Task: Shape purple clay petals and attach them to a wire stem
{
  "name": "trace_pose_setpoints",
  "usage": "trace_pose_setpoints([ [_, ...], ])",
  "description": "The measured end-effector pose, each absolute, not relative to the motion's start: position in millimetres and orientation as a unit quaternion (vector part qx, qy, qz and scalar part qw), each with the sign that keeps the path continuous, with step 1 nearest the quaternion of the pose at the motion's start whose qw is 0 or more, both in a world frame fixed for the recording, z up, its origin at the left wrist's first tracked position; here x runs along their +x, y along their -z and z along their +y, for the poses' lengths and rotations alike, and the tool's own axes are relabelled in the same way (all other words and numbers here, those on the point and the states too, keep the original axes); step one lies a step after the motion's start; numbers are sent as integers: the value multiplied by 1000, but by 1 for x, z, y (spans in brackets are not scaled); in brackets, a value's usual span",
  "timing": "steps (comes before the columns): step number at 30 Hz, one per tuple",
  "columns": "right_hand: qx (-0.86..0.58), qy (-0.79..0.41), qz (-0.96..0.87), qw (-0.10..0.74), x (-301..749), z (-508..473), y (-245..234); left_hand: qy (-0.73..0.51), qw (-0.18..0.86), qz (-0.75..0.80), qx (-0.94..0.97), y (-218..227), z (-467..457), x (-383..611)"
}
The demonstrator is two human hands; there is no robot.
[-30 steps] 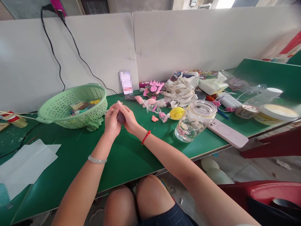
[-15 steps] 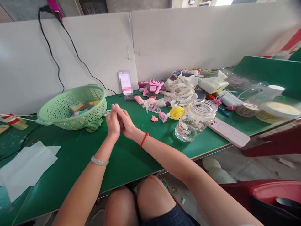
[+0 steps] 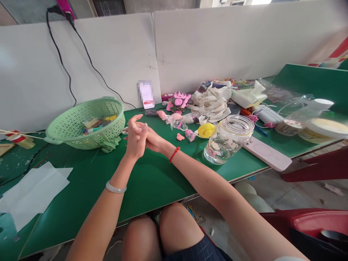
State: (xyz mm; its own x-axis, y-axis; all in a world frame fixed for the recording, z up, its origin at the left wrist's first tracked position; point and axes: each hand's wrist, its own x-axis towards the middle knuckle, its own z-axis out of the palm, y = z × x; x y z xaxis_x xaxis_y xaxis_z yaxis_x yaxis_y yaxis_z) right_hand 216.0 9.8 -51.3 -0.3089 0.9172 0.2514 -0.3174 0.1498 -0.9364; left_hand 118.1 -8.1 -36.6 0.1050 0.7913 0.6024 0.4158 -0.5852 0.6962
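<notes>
There are two hands, one green plastic basket, one glass jar.

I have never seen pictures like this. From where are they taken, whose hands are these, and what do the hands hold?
One camera worn on a person's head took these pictures, looking forward and down. The two bare hands belong to that person: the left hand wears a pale bangle, and the right hand wears a red string bracelet. The hands press together, so I cannot tell if they hold anything. On the green table are a light green plastic basket, a glass jar, a small pink lump and a yellow piece.

A pixelated card, unreadable
</notes>
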Motion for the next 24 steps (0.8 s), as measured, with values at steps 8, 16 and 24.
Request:
trace_pose_setpoints([
  [8,-252,-674,-560,411,256,32,31,-524,180,424,717,44,5,115],
  [16,-341,-556,-594,472,292,55,45,-483,219,482,698,66,24,100],
  [24,-440,-518,-507,530,288,58,55,-491,225,469,699,74,32,97],
])
